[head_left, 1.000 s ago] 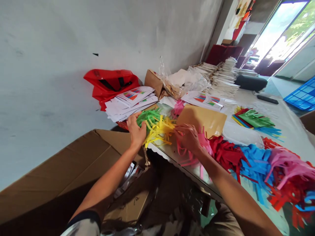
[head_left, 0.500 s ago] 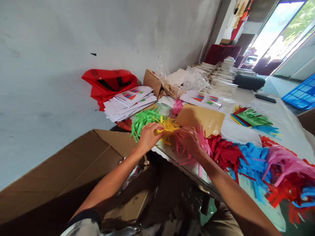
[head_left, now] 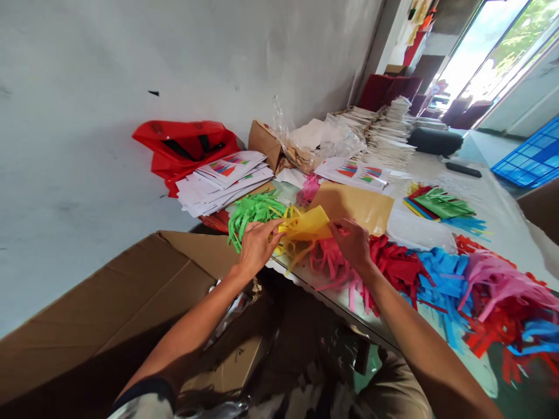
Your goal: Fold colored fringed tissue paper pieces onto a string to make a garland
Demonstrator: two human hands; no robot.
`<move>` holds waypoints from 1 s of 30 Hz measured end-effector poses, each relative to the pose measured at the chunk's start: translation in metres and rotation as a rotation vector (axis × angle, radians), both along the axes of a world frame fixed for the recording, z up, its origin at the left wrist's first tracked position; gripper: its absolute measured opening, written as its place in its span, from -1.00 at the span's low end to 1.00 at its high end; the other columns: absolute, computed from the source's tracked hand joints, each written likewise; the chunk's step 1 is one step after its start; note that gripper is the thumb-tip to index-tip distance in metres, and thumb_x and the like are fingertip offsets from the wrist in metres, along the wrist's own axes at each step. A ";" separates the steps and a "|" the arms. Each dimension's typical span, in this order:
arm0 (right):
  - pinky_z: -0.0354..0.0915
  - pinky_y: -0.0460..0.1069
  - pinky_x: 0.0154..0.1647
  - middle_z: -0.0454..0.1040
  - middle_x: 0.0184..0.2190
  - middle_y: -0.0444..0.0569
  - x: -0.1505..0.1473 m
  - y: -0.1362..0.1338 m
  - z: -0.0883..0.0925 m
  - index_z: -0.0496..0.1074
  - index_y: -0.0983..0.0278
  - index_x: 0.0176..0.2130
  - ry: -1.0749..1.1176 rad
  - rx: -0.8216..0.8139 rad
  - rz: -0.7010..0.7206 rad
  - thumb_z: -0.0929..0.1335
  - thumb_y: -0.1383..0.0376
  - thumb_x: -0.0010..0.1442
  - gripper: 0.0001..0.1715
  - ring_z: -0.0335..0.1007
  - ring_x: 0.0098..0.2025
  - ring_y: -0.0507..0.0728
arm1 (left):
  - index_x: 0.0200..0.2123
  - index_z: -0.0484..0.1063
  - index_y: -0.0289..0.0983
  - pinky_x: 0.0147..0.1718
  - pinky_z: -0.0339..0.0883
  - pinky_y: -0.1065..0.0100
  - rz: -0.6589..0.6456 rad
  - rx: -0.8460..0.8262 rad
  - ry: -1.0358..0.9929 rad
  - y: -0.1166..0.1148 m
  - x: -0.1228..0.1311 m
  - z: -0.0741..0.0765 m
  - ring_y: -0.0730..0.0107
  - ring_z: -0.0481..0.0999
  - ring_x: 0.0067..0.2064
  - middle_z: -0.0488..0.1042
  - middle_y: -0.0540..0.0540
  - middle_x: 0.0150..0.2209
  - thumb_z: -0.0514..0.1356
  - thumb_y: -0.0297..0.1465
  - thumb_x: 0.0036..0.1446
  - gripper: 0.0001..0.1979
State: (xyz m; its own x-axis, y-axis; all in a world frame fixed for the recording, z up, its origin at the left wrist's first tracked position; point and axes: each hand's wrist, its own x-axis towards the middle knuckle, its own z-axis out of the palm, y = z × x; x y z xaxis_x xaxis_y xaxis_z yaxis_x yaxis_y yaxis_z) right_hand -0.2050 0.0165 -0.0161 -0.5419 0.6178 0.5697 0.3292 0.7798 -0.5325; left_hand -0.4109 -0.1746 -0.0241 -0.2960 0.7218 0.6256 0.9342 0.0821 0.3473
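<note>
The left hand [head_left: 257,247] and right hand [head_left: 353,247] are pinching a yellow paper fringe [head_left: 293,250] by its uncut band [head_left: 305,224], fingertips closed. The light, soft paper is drooping.

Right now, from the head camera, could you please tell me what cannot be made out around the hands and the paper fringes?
In the head view:
- The left hand hides whether its fingers grip the yellow paper fringe.
- The right hand covers part of the pink paper fringe.
- The right edge cuts off the blue plastic crate.
- The printing on the top printed sheets is too small to read.
</note>
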 end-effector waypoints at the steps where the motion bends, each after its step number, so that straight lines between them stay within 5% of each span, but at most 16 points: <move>1: 0.38 0.02 -0.17 0.69 -0.32 -0.05 0.003 0.002 0.000 0.64 0.19 -0.24 0.006 -0.014 -0.005 0.35 0.17 0.36 -0.73 0.60 -0.26 0.17 | 0.05 0.56 -0.10 -0.04 0.28 0.15 -0.003 -0.005 0.020 0.000 0.000 0.000 0.25 0.60 -0.26 0.66 -0.02 -0.30 0.22 -0.23 0.41 -0.77; 8: 0.38 0.00 -0.19 0.66 -0.34 -0.08 0.012 0.000 0.012 0.63 0.20 -0.26 0.052 -0.022 0.006 0.37 0.19 0.33 -0.76 0.57 -0.29 0.14 | -0.09 0.56 -0.15 0.10 0.30 0.12 -0.059 0.015 0.025 0.002 -0.001 0.000 0.23 0.62 -0.18 0.65 -0.04 -0.27 0.22 -0.25 0.40 -0.84; 12: 0.38 0.01 -0.14 0.65 -0.33 -0.05 0.016 0.000 0.028 0.63 0.20 -0.26 0.067 0.017 0.010 0.38 0.20 0.33 -0.78 0.56 -0.27 0.15 | -0.02 0.55 -0.13 0.16 0.31 0.12 -0.113 0.026 -0.027 0.002 -0.002 -0.003 0.25 0.63 -0.15 0.64 -0.03 -0.26 0.25 -0.26 0.37 -0.82; 20: 0.42 0.07 -0.06 0.68 -0.27 -0.02 0.048 0.005 0.066 0.63 0.18 -0.23 0.192 0.179 -0.080 0.37 0.19 0.36 -0.77 0.60 -0.20 0.19 | -0.25 0.56 -0.14 0.31 0.24 0.04 -0.136 -0.024 0.076 0.003 0.001 -0.003 0.28 0.62 -0.18 0.65 -0.04 -0.27 0.21 -0.28 0.40 -0.83; 30: 0.41 0.06 -0.06 0.68 -0.27 -0.09 0.083 0.007 0.078 0.63 0.15 -0.24 0.232 0.158 -0.167 0.41 0.13 0.34 -0.79 0.60 -0.19 0.18 | -0.11 0.65 -0.10 0.32 0.22 -0.08 -0.090 -0.028 0.114 0.007 0.000 0.015 0.17 0.68 -0.07 0.71 -0.07 -0.10 0.15 -0.31 0.43 -0.76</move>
